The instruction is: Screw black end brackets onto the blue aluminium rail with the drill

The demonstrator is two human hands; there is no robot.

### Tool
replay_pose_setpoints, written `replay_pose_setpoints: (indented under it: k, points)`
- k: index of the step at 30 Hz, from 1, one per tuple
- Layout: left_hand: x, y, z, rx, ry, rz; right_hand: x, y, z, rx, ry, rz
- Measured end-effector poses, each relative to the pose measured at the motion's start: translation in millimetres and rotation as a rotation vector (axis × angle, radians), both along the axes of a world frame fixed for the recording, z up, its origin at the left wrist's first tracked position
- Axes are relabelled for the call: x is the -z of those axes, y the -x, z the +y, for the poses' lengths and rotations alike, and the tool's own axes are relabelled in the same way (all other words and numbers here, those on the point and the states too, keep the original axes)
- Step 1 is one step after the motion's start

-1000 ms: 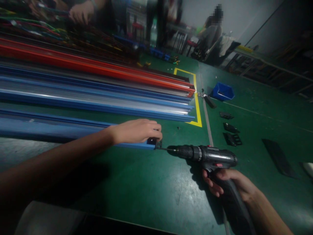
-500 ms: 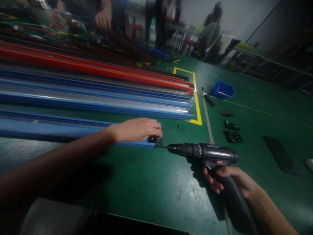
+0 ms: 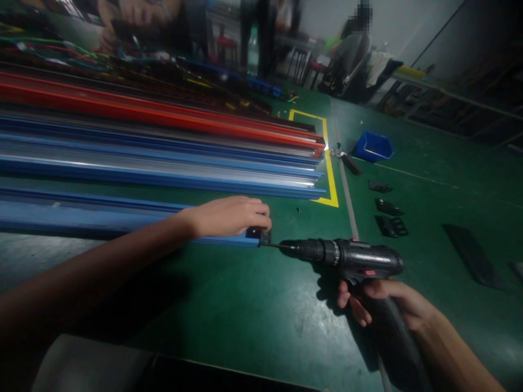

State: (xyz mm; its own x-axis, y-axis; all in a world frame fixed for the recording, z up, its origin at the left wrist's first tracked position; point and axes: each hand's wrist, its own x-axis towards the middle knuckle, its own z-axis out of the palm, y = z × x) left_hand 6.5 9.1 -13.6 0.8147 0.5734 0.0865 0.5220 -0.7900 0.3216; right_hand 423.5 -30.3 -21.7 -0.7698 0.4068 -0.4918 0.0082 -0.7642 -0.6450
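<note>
My right hand (image 3: 388, 299) is wrapped round the grip of a black cordless drill (image 3: 351, 256). The drill lies nearly level, and its long thin bit (image 3: 273, 245) points left, its tip at a small black end bracket (image 3: 265, 237). That bracket sits at the right end of a blue metal profile (image 3: 98, 209). My left hand (image 3: 245, 215) rests over this end with its fingers curled down on the bracket. The fingertips are partly hidden, as is the exact contact of the bit.
Several blue profiles (image 3: 204, 174) and a red profile (image 3: 183, 117) lie behind, ending near yellow floor tape (image 3: 333, 188). To the right are a blue bin (image 3: 373, 146), several black plates (image 3: 390, 226) and a dark flat piece (image 3: 469, 253). Another person's hands (image 3: 137, 11) are among wires at back left.
The drill body and my right hand have shifted very slightly right. My left hand stays on the bracket. The other person's hands at the back have moved.
</note>
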Motion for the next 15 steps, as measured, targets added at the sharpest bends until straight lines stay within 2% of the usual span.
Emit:
replay_pose_setpoints:
  k: [15]
  points:
    - [2.7,-0.5,0.4,0.002,-0.044,0.029,1.7,-2.5,-2.0,0.017,-0.027,-0.028]
